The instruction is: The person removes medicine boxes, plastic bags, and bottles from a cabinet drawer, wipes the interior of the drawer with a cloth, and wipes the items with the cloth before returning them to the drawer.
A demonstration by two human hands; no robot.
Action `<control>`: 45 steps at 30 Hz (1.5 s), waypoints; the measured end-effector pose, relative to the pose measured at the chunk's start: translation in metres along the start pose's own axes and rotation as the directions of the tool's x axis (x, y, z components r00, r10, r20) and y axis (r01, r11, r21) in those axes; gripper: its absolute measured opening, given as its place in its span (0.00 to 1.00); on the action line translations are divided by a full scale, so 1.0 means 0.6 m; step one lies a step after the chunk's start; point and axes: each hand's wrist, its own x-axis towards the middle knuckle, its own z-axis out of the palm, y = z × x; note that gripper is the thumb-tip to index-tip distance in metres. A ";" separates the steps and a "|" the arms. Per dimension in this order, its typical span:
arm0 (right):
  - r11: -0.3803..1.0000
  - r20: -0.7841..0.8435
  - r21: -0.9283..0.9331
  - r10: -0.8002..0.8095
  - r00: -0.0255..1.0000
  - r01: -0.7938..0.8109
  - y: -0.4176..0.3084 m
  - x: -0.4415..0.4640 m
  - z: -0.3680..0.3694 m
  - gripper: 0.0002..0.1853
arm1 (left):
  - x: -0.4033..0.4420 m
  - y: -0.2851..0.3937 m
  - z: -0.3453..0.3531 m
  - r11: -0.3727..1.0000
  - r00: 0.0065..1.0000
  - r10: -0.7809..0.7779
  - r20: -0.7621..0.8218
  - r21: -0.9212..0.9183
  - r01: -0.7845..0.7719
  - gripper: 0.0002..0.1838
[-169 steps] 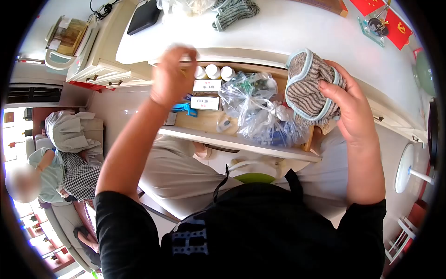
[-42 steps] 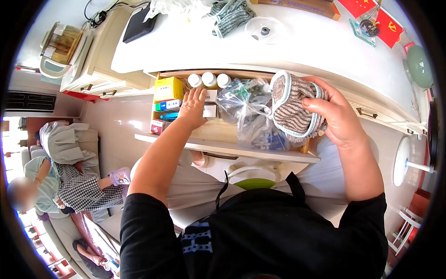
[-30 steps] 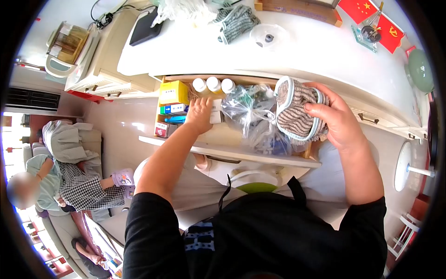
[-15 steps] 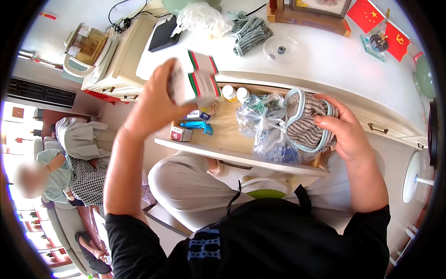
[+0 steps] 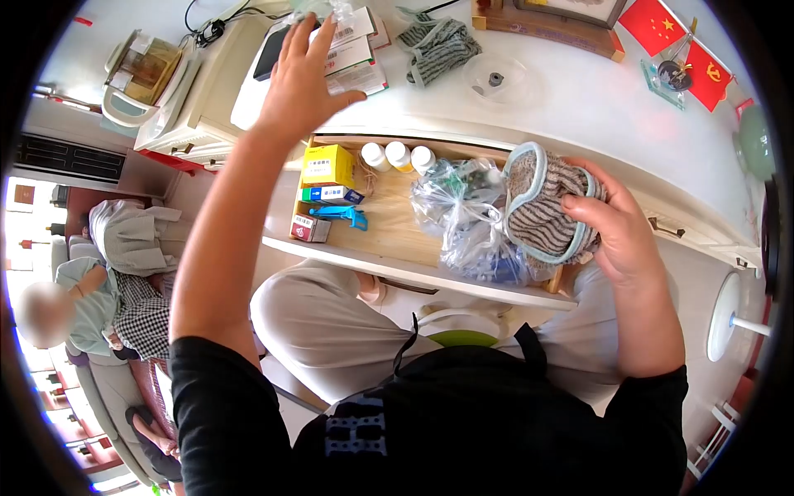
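Note:
My right hand grips a brown striped cloth bundle with pale blue edging, over the drawer's right end. Fingers spread, my left hand is at the tabletop's left part, beside white boxes with red and green edges. Below, the open drawer holds a yellow box, a blue-green box, a blue plastic piece, a small red-and-white box, white-capped bottles and clear plastic bags.
On the white tabletop are a grey striped cloth, a clear round lid, a wooden stand and small red flags. Another person is on a sofa at the left. A white fan stands right.
The white boxes, lifted from the drawer in my left hand, now lie on the tabletop at the upper left. My left hand has let go and opened. My right hand still holds the brown cloth.

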 end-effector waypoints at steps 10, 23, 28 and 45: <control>0.999 0.048 0.034 0.031 0.998 -0.032 0.000 0.004 0.005 0.21 | -0.210 0.083 0.211 0.924 0.909 -0.264 0.323 -0.187 0.335 0.33; 0.997 0.115 0.029 0.072 0.991 -0.076 -0.003 0.009 0.005 0.21 | -0.205 0.087 0.304 0.733 0.805 -0.547 0.227 -0.333 0.592 0.27; 0.994 0.133 0.012 0.108 0.985 -0.111 -0.003 0.006 0.007 0.21 | -0.212 0.083 0.301 0.734 0.817 -0.543 0.196 -0.363 0.574 0.24; 0.908 0.401 -0.413 0.114 0.909 0.069 -0.011 0.003 -0.021 0.21 | -0.164 0.136 -0.041 0.506 0.849 -0.325 0.417 -0.682 0.528 0.19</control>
